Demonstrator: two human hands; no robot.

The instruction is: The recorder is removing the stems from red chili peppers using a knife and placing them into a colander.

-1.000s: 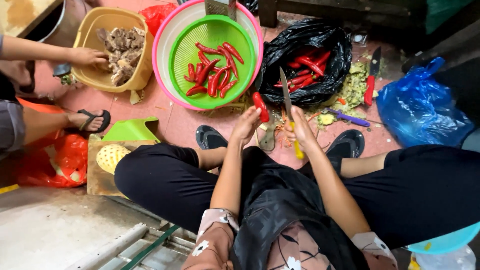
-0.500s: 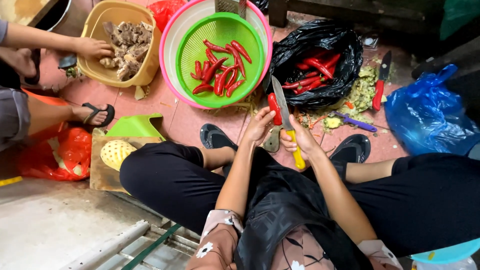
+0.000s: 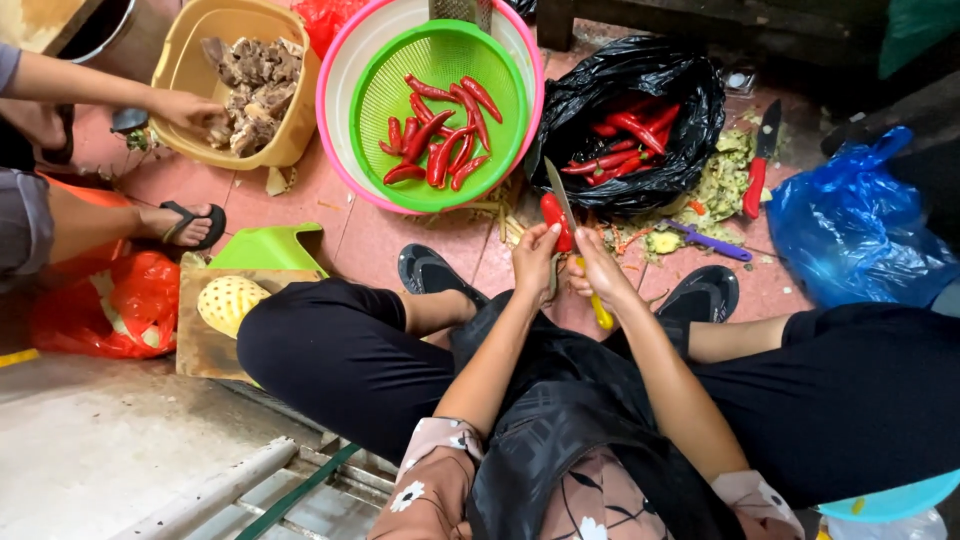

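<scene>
A red chilli pepper (image 3: 553, 219) is pinched in the closed left hand (image 3: 535, 262), low over the pink tiled floor (image 3: 370, 240) just near of the round green plastic colander (image 3: 440, 112). The right hand (image 3: 600, 270) is closed around a yellow-handled knife (image 3: 570, 225) whose blade lies against the chilli. Far right sits an open black plastic bag (image 3: 630, 110) of red chillies; far left, another person's hand (image 3: 190, 108) rests in a tan plastic basin (image 3: 235, 85).

— Set where?
— On the head, facing straight down over lap and arms, close to the left hand (image 3: 535, 262) and right hand (image 3: 598, 268).
— Reach?
— Out across the floor (image 3: 370, 240) to the green colander (image 3: 440, 115).
</scene>
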